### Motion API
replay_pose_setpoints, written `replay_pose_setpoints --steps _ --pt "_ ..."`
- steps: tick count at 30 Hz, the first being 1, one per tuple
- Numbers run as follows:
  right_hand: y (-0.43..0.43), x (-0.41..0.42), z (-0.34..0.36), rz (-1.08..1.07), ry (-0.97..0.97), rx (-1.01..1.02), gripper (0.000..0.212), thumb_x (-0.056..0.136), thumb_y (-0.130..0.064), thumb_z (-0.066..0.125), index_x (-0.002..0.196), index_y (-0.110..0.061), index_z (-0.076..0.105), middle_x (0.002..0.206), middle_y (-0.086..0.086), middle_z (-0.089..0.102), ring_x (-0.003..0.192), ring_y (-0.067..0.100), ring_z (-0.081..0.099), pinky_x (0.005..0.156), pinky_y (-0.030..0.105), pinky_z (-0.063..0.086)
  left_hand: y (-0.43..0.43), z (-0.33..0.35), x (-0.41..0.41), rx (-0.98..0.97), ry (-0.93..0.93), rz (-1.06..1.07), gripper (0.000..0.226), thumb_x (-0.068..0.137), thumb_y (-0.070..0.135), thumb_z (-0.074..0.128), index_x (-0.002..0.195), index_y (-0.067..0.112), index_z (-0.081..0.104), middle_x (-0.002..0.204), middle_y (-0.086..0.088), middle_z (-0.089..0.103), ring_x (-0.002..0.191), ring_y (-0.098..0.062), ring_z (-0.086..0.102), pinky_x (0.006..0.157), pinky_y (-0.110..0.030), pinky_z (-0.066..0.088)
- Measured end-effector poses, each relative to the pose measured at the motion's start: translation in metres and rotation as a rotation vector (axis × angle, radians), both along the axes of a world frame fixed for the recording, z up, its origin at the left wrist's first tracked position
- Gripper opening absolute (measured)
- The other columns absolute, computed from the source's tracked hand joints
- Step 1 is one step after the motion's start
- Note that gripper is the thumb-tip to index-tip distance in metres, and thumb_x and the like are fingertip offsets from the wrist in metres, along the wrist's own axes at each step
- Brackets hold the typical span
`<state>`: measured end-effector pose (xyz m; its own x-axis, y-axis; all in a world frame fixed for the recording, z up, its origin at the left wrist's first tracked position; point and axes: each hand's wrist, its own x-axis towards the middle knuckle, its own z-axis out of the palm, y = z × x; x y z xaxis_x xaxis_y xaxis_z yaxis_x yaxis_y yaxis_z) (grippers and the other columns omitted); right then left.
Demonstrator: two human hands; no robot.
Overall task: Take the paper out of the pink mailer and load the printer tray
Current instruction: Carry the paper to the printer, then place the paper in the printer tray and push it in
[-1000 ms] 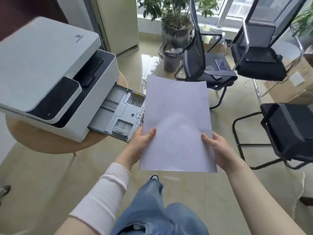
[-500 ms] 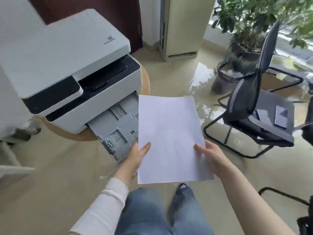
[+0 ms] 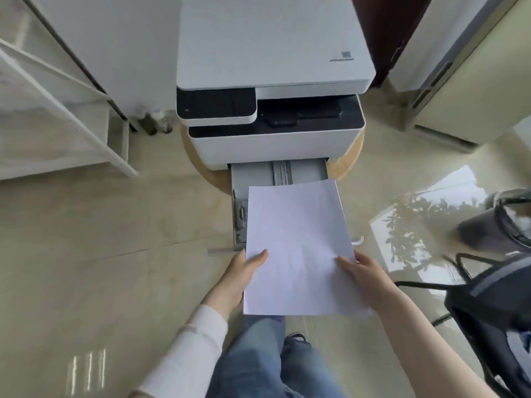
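1. The white printer (image 3: 273, 81) is sitting on a round wooden table (image 3: 349, 159), well ahead of the fingers, with its dark control panel (image 3: 215, 106) facing up.
2. The grey paper tray (image 3: 253, 176) is sticking out of the printer's front, pulled open, reaching back toward the fingers.
3. The stack of white paper (image 3: 298, 248) is hovering over the open tray, far edge a bit skewed. Can't tell if it's touching the tray.
4. The left hand (image 3: 238, 278) is pinching the paper's near left edge, thumb on top, other fingers hidden underneath.
5. The right hand (image 3: 365, 278) is gripping the near right edge the same way, thumb lying flat on the sheet.
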<state>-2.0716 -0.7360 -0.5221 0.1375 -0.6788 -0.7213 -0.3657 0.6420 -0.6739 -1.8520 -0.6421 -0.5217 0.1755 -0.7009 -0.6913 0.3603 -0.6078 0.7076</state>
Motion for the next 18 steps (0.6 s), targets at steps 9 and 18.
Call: replay_pose_setpoints --steps 9,18 --pt "-0.055 0.028 -0.039 0.061 0.037 0.074 0.017 0.084 -0.021 0.063 0.099 -0.013 0.064 0.101 0.014 0.069 0.09 0.032 0.064 0.09 0.051 0.05 -0.038 -0.021 0.026 0.074 -0.042 0.08 0.031 0.091 0.015 0.053 0.122 0.011 0.052 0.116 -0.001 0.063 0.104 -0.015 0.06 0.088 -0.027 0.05" --pt "-0.119 0.06 -0.07 0.14 0.036 0.054 0.017 0.087 -0.016 0.059 0.1 -0.006 0.062 0.088 0.012 0.065 0.08 0.029 0.061 0.076 0.043 0.05 -0.09 -0.066 0.04 0.181 -0.207 0.144 0.047 0.083 0.027 0.06 0.125 0.008 0.049 0.125 -0.009 0.059 0.111 -0.026 0.057 0.099 -0.045 0.044"
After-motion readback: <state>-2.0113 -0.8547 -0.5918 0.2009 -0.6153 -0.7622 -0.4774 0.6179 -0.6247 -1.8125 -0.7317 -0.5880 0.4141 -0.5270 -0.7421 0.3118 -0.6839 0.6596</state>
